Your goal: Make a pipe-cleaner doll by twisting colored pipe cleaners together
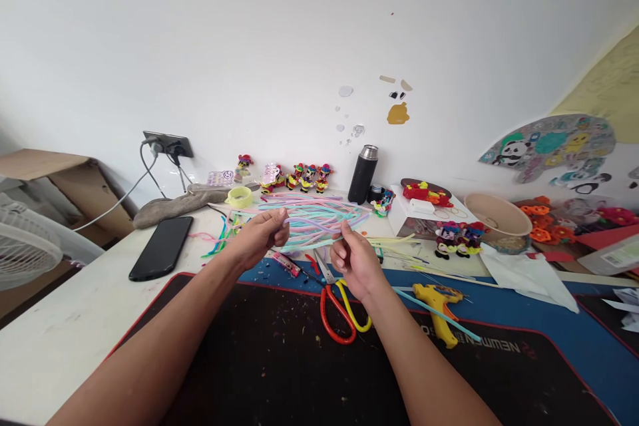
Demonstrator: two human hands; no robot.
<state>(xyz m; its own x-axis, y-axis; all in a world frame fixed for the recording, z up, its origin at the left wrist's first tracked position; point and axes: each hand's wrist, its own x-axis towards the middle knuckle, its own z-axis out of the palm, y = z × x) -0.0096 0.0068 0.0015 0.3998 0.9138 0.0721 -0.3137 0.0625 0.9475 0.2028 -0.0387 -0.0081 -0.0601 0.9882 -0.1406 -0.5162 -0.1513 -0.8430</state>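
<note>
A lavender pipe cleaner (315,227) stretches between my two hands. My left hand (260,237) is closed, pinching its left end between thumb and fingers. On the other side my right hand (355,258) is closed on the right part, and a tip sticks out past the fingers. Behind them lies a loose pile of pastel pipe cleaners (319,206) in pink, mint and lilac. Scissors (337,319) with one red and one yellow handle lie just below my right hand, blades pointing away. A small pink-wrapped item (286,264) rests near my left hand.
A black desk mat (239,359) covers the front. To the right lies a yellow glue gun (440,309) with a blue pipe cleaner across it. A phone (160,248), tape roll (239,197), black flask (363,175), several small figures (309,178) and a bowl (499,213) stand around.
</note>
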